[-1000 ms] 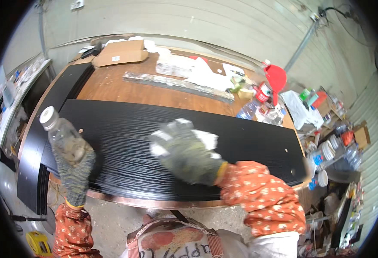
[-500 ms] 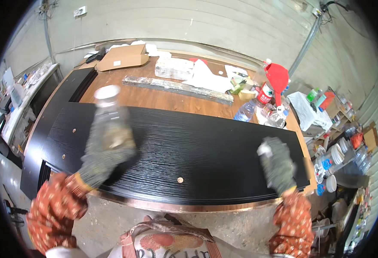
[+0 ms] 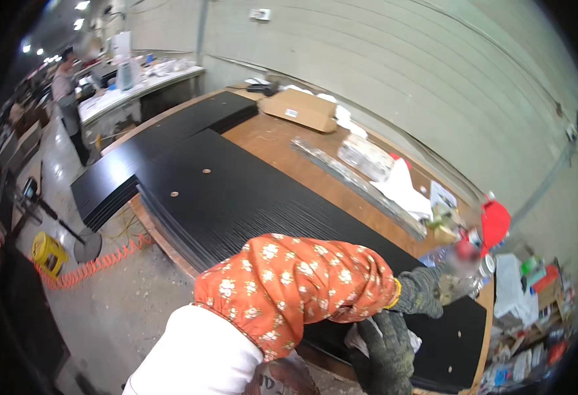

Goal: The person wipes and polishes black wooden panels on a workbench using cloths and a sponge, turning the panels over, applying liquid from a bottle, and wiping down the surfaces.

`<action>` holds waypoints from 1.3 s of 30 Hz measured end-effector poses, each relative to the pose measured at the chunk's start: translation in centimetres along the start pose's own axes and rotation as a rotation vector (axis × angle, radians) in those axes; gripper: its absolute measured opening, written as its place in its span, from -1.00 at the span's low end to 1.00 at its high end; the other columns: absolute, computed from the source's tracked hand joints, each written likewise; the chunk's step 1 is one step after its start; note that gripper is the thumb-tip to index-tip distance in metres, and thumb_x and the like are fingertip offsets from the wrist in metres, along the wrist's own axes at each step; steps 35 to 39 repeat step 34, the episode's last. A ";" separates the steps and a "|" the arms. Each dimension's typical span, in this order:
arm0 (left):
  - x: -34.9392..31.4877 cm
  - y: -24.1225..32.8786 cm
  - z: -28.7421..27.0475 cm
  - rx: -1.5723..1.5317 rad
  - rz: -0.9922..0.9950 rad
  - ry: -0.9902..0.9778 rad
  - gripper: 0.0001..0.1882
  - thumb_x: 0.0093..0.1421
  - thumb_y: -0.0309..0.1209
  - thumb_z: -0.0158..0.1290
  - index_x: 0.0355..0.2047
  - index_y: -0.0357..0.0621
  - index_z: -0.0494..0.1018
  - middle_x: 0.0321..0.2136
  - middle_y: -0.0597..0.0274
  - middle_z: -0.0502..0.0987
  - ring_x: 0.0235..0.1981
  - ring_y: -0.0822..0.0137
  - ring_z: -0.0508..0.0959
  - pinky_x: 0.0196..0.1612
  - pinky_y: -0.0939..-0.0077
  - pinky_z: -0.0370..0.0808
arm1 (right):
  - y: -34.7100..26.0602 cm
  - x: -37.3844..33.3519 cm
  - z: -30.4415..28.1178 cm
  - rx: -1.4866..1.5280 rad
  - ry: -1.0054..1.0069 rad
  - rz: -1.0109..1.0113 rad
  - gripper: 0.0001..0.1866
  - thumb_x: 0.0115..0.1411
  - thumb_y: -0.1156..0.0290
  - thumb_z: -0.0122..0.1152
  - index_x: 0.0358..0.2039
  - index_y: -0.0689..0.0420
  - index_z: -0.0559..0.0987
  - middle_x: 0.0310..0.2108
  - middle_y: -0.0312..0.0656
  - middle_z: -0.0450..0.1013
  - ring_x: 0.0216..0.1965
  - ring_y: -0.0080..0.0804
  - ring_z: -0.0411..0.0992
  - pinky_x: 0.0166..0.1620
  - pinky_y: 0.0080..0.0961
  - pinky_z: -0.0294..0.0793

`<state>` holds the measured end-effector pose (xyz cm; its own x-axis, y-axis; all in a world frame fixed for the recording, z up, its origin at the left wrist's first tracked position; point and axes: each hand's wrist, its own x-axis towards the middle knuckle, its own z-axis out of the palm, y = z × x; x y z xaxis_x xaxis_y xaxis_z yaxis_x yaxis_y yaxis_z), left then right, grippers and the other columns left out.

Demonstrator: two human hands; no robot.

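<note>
My left arm, in an orange floral sleeve, reaches across the black wood-grain board (image 3: 269,197) toward its right end. The grey-gloved left hand (image 3: 422,291) is closed around a clear plastic bottle (image 3: 457,284), blurred, close to other bottles at the table's edge. Just below it my right hand (image 3: 389,352), also grey-gloved, is closed over a crumpled white cloth (image 3: 356,339), which pokes out on both sides of the fingers. The left sleeve hides the right forearm and part of the board. Small round holes show in the board.
More black boards (image 3: 137,155) lie stacked at the left. A cardboard box (image 3: 300,110), a long stained bar (image 3: 361,186) and a white wrapped block (image 3: 366,157) sit on the brown table. Left on the floor are a yellow bucket (image 3: 50,253) and an orange coiled hose (image 3: 105,268); a person (image 3: 68,99) stands beyond.
My view has swung left. The left hand has carried the bottle from above the board's left part to the bottles at the right. The right hand is now beneath the left arm.
</note>
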<state>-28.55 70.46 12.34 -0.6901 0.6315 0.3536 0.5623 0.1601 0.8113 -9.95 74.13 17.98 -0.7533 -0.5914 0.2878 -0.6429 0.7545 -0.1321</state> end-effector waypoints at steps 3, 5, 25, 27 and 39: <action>-4.4 6.1 -7.4 0.165 -0.156 -0.176 -0.12 -0.08 -0.06 0.28 0.24 -0.04 0.24 0.01 -0.03 0.49 0.04 0.00 0.51 0.08 0.17 0.45 | 0.1 -0.1 0.1 -0.001 0.028 -0.036 -0.42 0.10 0.36 0.27 0.18 0.06 0.44 0.19 0.03 0.31 0.21 0.17 0.23 0.23 0.02 0.26; -8.6 7.8 -12.8 0.137 -0.123 -0.333 -0.27 -0.01 -0.02 0.20 0.14 -0.06 0.33 -0.03 -0.04 0.52 0.01 -0.03 0.54 0.01 0.15 0.48 | -0.4 0.4 -0.1 0.005 0.037 -0.094 -0.45 0.13 0.36 0.24 0.17 0.09 0.44 0.17 0.04 0.33 0.21 0.17 0.24 0.24 0.03 0.23; -47.1 -5.1 -32.0 0.895 0.208 0.659 -0.48 0.22 -0.04 0.07 -0.01 -0.22 0.46 0.05 -0.04 0.48 0.12 0.00 0.44 0.20 0.07 0.37 | -21.4 42.6 17.3 0.011 -0.066 -0.494 -0.47 0.24 0.33 0.09 0.19 0.26 0.32 0.13 0.14 0.30 0.18 0.20 0.22 0.28 0.06 0.11; -47.1 -4.5 -32.9 0.858 0.235 0.574 -0.52 0.24 -0.02 0.04 -0.02 -0.12 0.50 0.02 0.03 0.51 0.02 0.06 0.53 0.14 0.13 0.44 | -22.8 47.5 19.4 0.044 -0.014 -0.536 -0.50 0.27 0.32 0.06 0.18 0.23 0.34 0.14 0.13 0.29 0.19 0.20 0.21 0.26 0.04 0.13; -47.8 -6.3 -32.4 0.712 0.303 0.605 -0.56 0.32 -0.16 -0.05 0.02 -0.24 0.47 0.06 -0.16 0.47 0.11 -0.12 0.46 0.19 0.02 0.37 | -27.4 46.4 21.7 -0.068 -0.111 -0.778 -0.49 0.34 0.27 0.01 0.27 0.11 0.28 0.20 0.07 0.31 0.30 -0.03 0.20 0.35 -0.01 0.07</action>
